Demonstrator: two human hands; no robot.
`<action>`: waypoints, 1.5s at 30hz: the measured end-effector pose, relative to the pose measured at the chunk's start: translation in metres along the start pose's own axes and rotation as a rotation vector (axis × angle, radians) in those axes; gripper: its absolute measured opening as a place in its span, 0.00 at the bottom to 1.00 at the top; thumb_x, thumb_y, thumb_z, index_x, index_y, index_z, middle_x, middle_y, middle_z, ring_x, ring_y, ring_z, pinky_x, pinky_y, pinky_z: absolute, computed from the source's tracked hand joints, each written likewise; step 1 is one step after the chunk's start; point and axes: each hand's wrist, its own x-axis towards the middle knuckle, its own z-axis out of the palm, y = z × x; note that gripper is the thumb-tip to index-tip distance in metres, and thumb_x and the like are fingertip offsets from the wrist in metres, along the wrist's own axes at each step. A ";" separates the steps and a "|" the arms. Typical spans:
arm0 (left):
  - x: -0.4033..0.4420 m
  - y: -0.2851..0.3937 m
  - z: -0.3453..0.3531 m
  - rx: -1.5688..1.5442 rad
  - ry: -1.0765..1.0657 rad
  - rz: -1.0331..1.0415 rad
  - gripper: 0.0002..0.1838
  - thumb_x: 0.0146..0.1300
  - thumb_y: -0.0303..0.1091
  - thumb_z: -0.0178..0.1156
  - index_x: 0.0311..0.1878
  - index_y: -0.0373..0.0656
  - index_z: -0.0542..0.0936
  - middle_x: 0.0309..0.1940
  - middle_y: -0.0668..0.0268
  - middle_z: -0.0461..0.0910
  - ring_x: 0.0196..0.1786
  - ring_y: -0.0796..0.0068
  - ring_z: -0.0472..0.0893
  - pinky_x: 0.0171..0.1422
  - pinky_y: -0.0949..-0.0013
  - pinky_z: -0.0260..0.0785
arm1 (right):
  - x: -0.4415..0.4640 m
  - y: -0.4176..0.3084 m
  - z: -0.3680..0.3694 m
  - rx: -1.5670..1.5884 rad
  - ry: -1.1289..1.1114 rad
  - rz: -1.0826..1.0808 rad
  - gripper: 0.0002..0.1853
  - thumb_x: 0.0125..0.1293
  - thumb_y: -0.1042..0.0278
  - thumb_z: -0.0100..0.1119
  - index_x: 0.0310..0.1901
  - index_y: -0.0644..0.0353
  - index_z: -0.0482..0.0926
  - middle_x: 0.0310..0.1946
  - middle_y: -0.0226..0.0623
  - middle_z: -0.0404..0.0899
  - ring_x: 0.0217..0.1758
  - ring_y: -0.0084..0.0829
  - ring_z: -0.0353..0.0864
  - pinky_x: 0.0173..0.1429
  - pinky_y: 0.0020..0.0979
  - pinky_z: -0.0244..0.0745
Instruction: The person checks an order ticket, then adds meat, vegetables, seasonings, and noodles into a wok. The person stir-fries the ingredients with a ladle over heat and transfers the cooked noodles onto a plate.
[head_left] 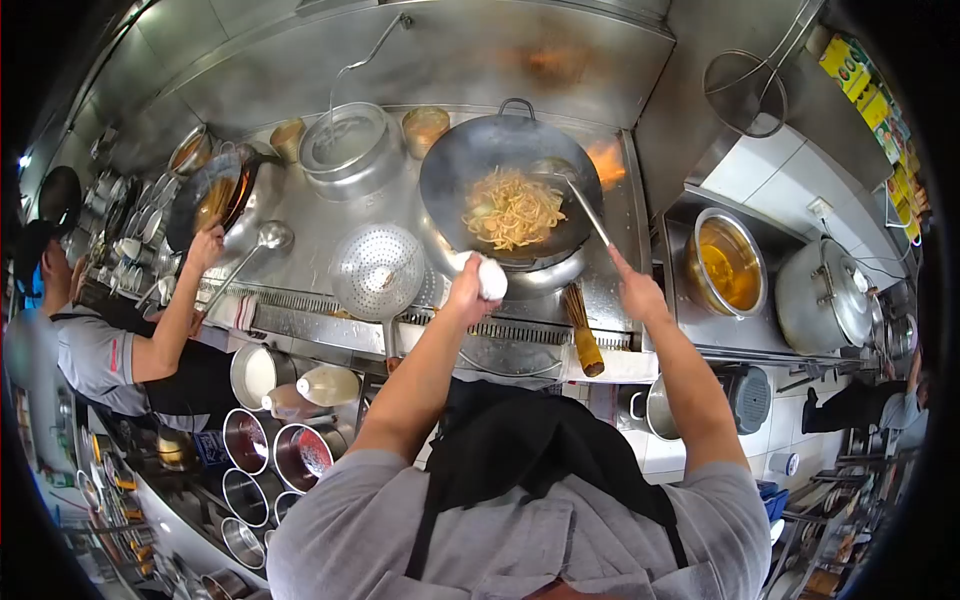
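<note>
A large black wok (450, 160) sits over the burner in front of me with a heap of noodles (514, 208) in it. At the wok's near rim, my left hand (466, 294) is closed on a folded white cloth (491, 279); whether the wok's rim or a handle is inside the cloth is hidden. My right hand (640, 297) is wrapped round the handle of a ladle (590, 212), whose bowl rests inside the wok beyond the noodles. Flames (606, 165) show at the wok's right side. A bamboo brush (583, 335) lies on the stove's front edge between my arms.
A perforated skimmer (378, 270) and a steel pot (346, 150) under a tap stand to the left. Another person (150, 340) works at a second wok (200, 205) there. To the right are a bowl of oil (728, 265) and a lidded pot (822, 295).
</note>
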 end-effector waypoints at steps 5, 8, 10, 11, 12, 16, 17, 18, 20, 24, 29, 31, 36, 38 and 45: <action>0.035 -0.002 0.020 0.114 -0.026 -0.145 0.23 0.70 0.63 0.44 0.47 0.54 0.76 0.34 0.68 0.80 0.36 0.66 0.80 0.42 0.54 0.74 | -0.012 0.021 0.012 0.044 -0.035 0.063 0.46 0.64 0.77 0.45 0.76 0.21 0.39 0.38 0.61 0.81 0.41 0.58 0.83 0.49 0.55 0.76; 0.034 -0.008 0.021 0.045 -0.097 -0.203 0.23 0.70 0.64 0.46 0.48 0.57 0.76 0.35 0.70 0.80 0.36 0.68 0.80 0.43 0.52 0.73 | -0.052 0.004 -0.027 0.218 -0.053 -0.047 0.45 0.61 0.77 0.47 0.76 0.27 0.45 0.35 0.66 0.80 0.41 0.60 0.82 0.51 0.52 0.76; 0.044 -0.002 0.025 -0.029 -0.095 -0.171 0.18 0.69 0.59 0.53 0.48 0.57 0.76 0.35 0.71 0.80 0.36 0.69 0.80 0.43 0.53 0.74 | -0.079 0.020 -0.031 0.319 -0.066 -0.281 0.46 0.60 0.77 0.49 0.77 0.31 0.45 0.49 0.65 0.77 0.50 0.59 0.80 0.57 0.49 0.73; 0.076 -0.009 0.018 -0.119 -0.077 -0.140 0.14 0.68 0.50 0.58 0.49 0.53 0.76 0.35 0.69 0.80 0.35 0.69 0.81 0.37 0.55 0.75 | -0.085 0.027 -0.032 0.372 -0.049 -0.451 0.47 0.59 0.78 0.50 0.77 0.31 0.44 0.54 0.63 0.76 0.53 0.59 0.79 0.60 0.48 0.72; 0.095 -0.012 0.016 -0.065 -0.072 -0.131 0.12 0.67 0.44 0.59 0.48 0.50 0.76 0.33 0.67 0.80 0.32 0.69 0.81 0.34 0.58 0.75 | -0.082 0.023 -0.039 0.411 -0.244 -0.376 0.49 0.58 0.79 0.50 0.77 0.29 0.43 0.58 0.62 0.73 0.55 0.58 0.78 0.61 0.47 0.71; 0.079 -0.028 0.022 -0.079 -0.054 -0.023 0.06 0.66 0.35 0.56 0.44 0.46 0.75 0.30 0.65 0.80 0.30 0.65 0.82 0.34 0.58 0.77 | -0.036 -0.016 -0.023 0.101 -0.256 -0.187 0.52 0.54 0.83 0.46 0.76 0.23 0.42 0.42 0.57 0.82 0.45 0.54 0.83 0.51 0.49 0.76; 0.051 -0.033 0.015 -0.127 -0.084 0.060 0.07 0.66 0.34 0.55 0.44 0.43 0.76 0.32 0.63 0.81 0.32 0.65 0.82 0.36 0.58 0.77 | -0.028 -0.019 -0.023 0.044 -0.185 -0.181 0.52 0.55 0.83 0.46 0.76 0.22 0.43 0.41 0.56 0.82 0.44 0.53 0.83 0.50 0.49 0.77; 0.022 -0.036 0.005 -0.093 -0.141 0.076 0.07 0.66 0.35 0.55 0.42 0.44 0.77 0.33 0.63 0.82 0.33 0.66 0.83 0.38 0.59 0.77 | -0.024 -0.027 -0.021 -0.006 -0.124 -0.171 0.51 0.56 0.83 0.46 0.76 0.22 0.43 0.41 0.55 0.82 0.44 0.52 0.84 0.49 0.49 0.77; -0.037 -0.065 -0.023 -0.071 -0.047 -0.006 0.08 0.63 0.32 0.58 0.44 0.43 0.78 0.35 0.63 0.82 0.36 0.65 0.83 0.40 0.59 0.77 | -0.047 -0.041 -0.037 -0.041 -0.116 -0.105 0.49 0.58 0.81 0.49 0.76 0.22 0.45 0.41 0.53 0.83 0.42 0.50 0.85 0.46 0.47 0.79; -0.095 -0.073 -0.013 -0.125 -0.007 0.030 0.08 0.68 0.28 0.52 0.47 0.43 0.77 0.37 0.62 0.81 0.36 0.64 0.83 0.40 0.58 0.79 | -0.111 -0.033 -0.067 -0.015 -0.194 -0.130 0.49 0.59 0.78 0.52 0.77 0.24 0.44 0.42 0.54 0.82 0.44 0.50 0.84 0.48 0.46 0.78; -0.010 0.013 0.047 -0.068 0.061 -0.005 0.07 0.69 0.36 0.52 0.45 0.46 0.75 0.33 0.63 0.81 0.32 0.65 0.83 0.32 0.63 0.76 | -0.140 0.022 -0.034 0.300 -0.143 -0.394 0.50 0.58 0.79 0.51 0.77 0.24 0.43 0.46 0.58 0.81 0.48 0.52 0.82 0.52 0.46 0.76; 0.024 -0.016 0.024 -0.062 -0.002 0.055 0.09 0.68 0.36 0.53 0.46 0.44 0.75 0.33 0.63 0.80 0.32 0.65 0.82 0.32 0.59 0.75 | -0.128 0.022 -0.024 0.285 -0.171 -0.380 0.51 0.57 0.80 0.51 0.77 0.24 0.42 0.47 0.59 0.80 0.49 0.52 0.82 0.53 0.47 0.75; -0.049 -0.098 -0.058 0.096 -0.061 0.034 0.10 0.67 0.34 0.55 0.48 0.43 0.76 0.35 0.63 0.81 0.35 0.65 0.83 0.38 0.56 0.78 | -0.105 -0.008 -0.046 -0.026 -0.110 -0.038 0.51 0.57 0.80 0.51 0.77 0.24 0.41 0.40 0.53 0.83 0.41 0.50 0.84 0.45 0.48 0.78; -0.104 -0.077 -0.036 0.114 -0.047 -0.020 0.08 0.67 0.32 0.54 0.48 0.45 0.76 0.37 0.64 0.82 0.36 0.65 0.84 0.40 0.56 0.79 | -0.132 -0.021 -0.078 -0.014 -0.157 0.004 0.49 0.59 0.78 0.51 0.77 0.26 0.43 0.45 0.54 0.82 0.45 0.52 0.83 0.50 0.48 0.77; 0.000 0.001 0.020 -0.076 -0.011 -0.045 0.06 0.68 0.35 0.56 0.44 0.46 0.77 0.29 0.66 0.80 0.30 0.70 0.82 0.32 0.61 0.74 | -0.102 0.004 -0.057 0.210 -0.244 -0.313 0.44 0.64 0.72 0.52 0.77 0.28 0.46 0.65 0.50 0.71 0.63 0.49 0.75 0.68 0.42 0.69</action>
